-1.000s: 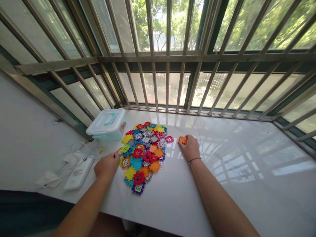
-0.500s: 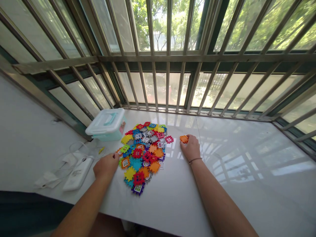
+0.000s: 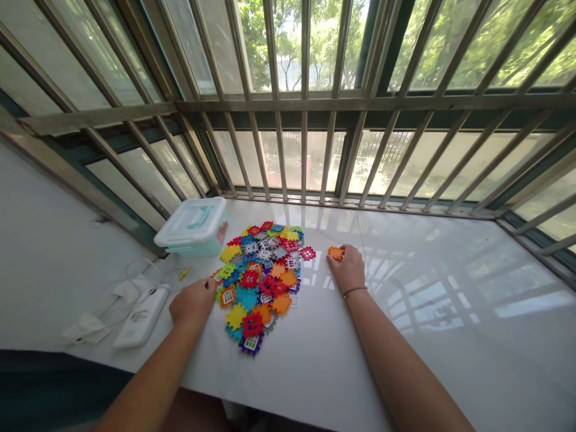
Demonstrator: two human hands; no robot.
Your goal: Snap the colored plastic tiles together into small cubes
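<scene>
A pile of colourful notched plastic building tiles is spread over the white countertop, some tiles with small white window inserts. My right hand rests to the right of the pile, its fingers closed on an orange building tile that lies low over the counter. At the pile's left edge is my left hand, curled into a fist beside an orange tile. Whatever its fingers may hold is hidden. Between the pile and my right hand, a red window-frame tile sticks out from the pile's right edge.
A lidded plastic box with a turquoise handle stands at the back left. A white power strip with cables lies left of my left hand, near a small yellow item. Metal window bars border the white countertop behind.
</scene>
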